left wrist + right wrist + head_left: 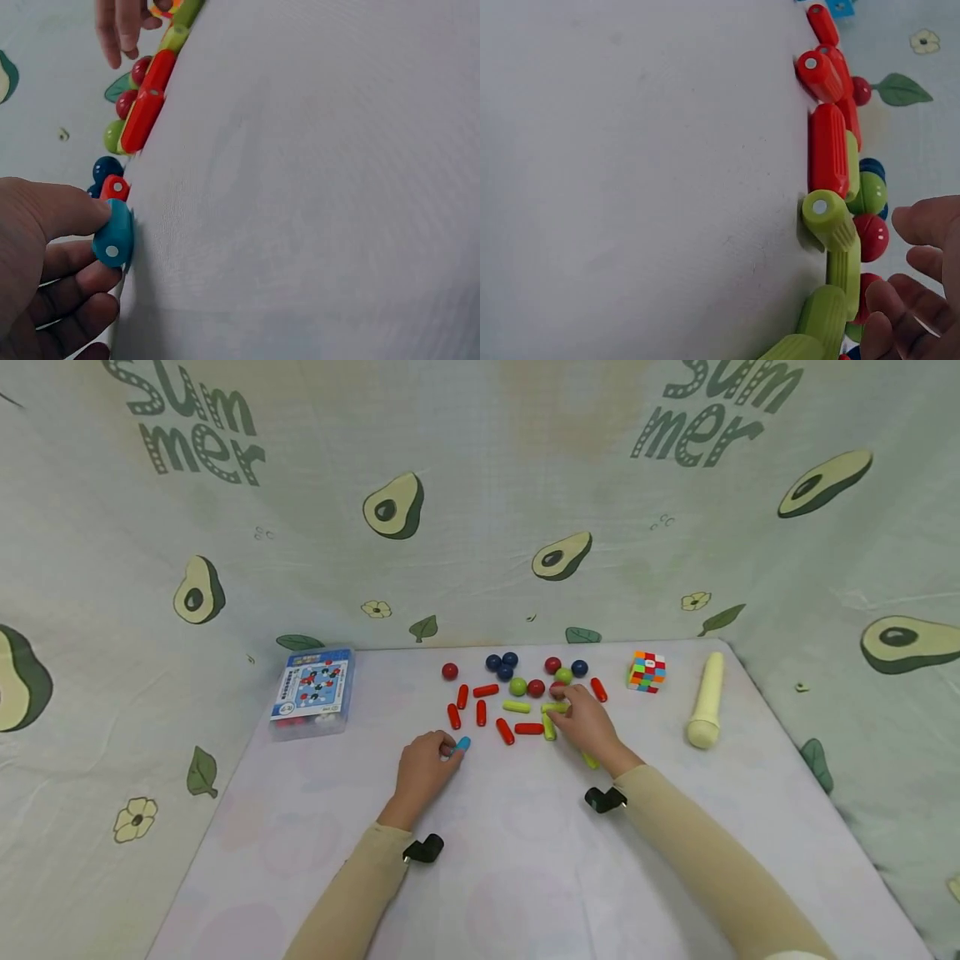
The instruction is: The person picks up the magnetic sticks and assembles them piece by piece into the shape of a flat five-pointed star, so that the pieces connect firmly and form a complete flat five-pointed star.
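Observation:
In the head view my left hand (422,774) pinches a blue magnetic rod (463,744) just over the near side of the scattered pieces. The left wrist view shows the thumb on this blue rod (115,236), with a pale dot at its end and the other fingers behind it. My right hand (588,725) hovers over the lime-green rods (549,727) at the group's right side. Its thumb and fingers are apart in the right wrist view, with no piece between them, close to a red ball (870,237) and a green rod (829,217).
Several red rods (481,713), dark blue balls (505,672) and green balls (517,687) lie mid-table. A clear plastic box (311,693) stands at left. A puzzle cube (647,672) and a cream microphone-shaped object (707,702) are at right. A printed cloth hangs behind.

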### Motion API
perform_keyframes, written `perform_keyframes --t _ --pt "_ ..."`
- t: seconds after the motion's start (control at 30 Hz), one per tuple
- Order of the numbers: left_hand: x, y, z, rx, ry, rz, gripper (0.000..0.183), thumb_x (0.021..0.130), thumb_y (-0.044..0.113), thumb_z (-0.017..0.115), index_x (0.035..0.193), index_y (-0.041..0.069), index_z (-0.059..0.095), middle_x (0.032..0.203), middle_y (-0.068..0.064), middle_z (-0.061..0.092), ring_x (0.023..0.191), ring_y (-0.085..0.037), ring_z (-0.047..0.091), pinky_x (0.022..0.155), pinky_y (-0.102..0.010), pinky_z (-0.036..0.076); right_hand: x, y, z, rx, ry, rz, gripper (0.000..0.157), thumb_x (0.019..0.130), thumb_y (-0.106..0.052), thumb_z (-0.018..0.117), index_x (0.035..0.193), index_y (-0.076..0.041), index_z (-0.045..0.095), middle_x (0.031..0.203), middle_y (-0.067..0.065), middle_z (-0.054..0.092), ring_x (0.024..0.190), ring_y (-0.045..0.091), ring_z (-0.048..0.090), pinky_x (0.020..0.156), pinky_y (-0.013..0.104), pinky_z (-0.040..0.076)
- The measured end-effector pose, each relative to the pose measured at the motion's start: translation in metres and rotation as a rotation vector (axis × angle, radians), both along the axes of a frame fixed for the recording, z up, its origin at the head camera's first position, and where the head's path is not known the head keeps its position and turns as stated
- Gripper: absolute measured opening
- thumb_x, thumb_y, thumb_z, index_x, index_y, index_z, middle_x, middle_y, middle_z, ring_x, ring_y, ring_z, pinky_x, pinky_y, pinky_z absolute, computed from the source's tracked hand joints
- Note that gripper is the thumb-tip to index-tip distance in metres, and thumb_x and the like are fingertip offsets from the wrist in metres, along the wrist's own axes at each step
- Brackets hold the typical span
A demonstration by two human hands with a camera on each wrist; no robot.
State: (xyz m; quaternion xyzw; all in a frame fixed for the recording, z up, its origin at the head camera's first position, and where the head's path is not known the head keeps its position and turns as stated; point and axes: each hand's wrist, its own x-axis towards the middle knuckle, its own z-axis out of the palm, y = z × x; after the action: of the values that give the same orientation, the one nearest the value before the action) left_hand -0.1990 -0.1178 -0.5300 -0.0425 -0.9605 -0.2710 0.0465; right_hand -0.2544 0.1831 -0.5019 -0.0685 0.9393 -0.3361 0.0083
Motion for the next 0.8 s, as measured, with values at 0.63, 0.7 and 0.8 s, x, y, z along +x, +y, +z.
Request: perform_keyframes --t 0.63,0.7,0.8 --pt "0.013 0.026 0.001 0.091 -0.145 -0.013 0.020 0.090 0.030 0.079 0.096 0.014 0.068 0.077 0.007 0.059 0.072 -0.013 0.053 0.071 -0.033 0.044 -0.031 -0.021 0.004 0.065 -0.018 0.004 0.052 0.101 -0.023 0.066 0.149 -0.014 0.050 0.148 0.014 0.051 0.132 0.034 0.049 0.110 0.050 0.042" --pt "0.014 0.028 0.002 0.103 -0.154 -0.015 0.021 0.090 0.031 0.079 0.097 0.015 0.068 0.077 0.007 0.059 0.072 -0.013 0.053 0.070 -0.033 0.045 -0.033 -0.022 0.004 0.070 -0.031 0.000 0.052 0.100 -0.022 0.066 0.149 -0.015 0.050 0.149 0.014 0.051 0.130 0.034 0.050 0.109 0.051 0.043" --pt "0.015 0.030 0.002 0.119 -0.162 -0.015 0.022 0.089 0.031 0.080 0.097 0.015 0.068 0.076 0.007 0.058 0.072 -0.014 0.053 0.068 -0.032 0.046 -0.037 -0.024 0.004 0.075 -0.046 0.001 0.051 0.100 -0.022 0.067 0.149 -0.016 0.052 0.146 0.013 0.054 0.123 0.033 0.054 0.106 0.050 0.045"
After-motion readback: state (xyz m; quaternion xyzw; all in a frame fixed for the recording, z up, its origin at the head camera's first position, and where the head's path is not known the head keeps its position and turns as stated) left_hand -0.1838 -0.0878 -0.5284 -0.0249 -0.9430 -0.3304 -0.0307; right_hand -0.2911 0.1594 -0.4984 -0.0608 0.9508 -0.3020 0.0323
